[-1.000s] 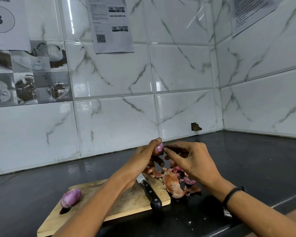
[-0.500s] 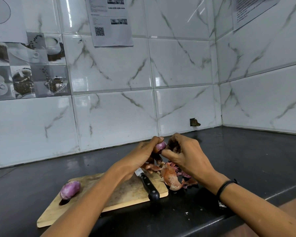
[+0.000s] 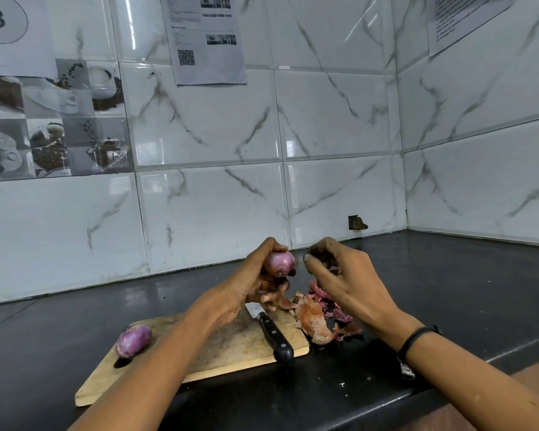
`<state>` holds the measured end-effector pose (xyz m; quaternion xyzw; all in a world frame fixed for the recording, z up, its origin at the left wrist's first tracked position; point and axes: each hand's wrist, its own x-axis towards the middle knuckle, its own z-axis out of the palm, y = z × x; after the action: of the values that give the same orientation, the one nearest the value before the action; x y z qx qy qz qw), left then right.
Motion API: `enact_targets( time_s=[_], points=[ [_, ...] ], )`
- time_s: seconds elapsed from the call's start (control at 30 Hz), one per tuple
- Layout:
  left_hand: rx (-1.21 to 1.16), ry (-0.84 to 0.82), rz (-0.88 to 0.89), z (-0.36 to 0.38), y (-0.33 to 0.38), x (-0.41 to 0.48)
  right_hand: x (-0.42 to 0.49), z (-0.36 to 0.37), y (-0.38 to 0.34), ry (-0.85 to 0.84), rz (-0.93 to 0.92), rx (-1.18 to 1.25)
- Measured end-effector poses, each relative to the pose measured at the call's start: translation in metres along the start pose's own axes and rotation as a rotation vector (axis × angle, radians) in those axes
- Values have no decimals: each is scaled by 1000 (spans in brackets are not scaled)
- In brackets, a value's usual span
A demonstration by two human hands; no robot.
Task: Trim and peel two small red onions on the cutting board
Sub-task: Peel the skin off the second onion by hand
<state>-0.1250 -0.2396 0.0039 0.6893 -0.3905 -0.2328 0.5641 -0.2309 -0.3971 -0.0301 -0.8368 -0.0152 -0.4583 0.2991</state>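
While aloft, left hand point(image 3: 255, 284) around onion point(image 3: 280, 263)

Circled numeral "3" on the top-left wall sheet point(image 3: 16, 54)

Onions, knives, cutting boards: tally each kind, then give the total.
Red onions: 2 (held onion in left hand; loose onion on cutting board)
Knives: 1 (knife)
Cutting boards: 1
Total: 4
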Motion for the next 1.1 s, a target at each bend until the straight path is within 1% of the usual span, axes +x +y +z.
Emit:
enact_targets(
  time_s=[0.07, 0.17, 0.27, 0.6, 0.73, 0.87, 0.97, 1.1],
  points=[
    [11, 18, -3, 0, -2, 2, -1, 1, -2, -28, -69, 4],
    [-4, 26, -11, 1, -3, 3, 1, 3, -1, -56, -167, -82],
    [-7, 7, -36, 1, -3, 5, 4, 5, 8, -13, -198, -117],
    [26, -40, -70, 4, -5, 14, 2, 7, 7, 63, -36, -282],
    [57, -70, -30, 5, -8, 14, 2, 6, 6, 70, 11, -321],
    [125, -7, 18, 7, -9, 12, 4, 5, 8, 79, 60, -346],
    [122, 12, 66, 7, -9, 10, 4, 4, 11, 91, 107, -350],
    [176, 53, 145, 4, -13, 11, 4, 2, 11, 83, 96, -343]
  ],
)
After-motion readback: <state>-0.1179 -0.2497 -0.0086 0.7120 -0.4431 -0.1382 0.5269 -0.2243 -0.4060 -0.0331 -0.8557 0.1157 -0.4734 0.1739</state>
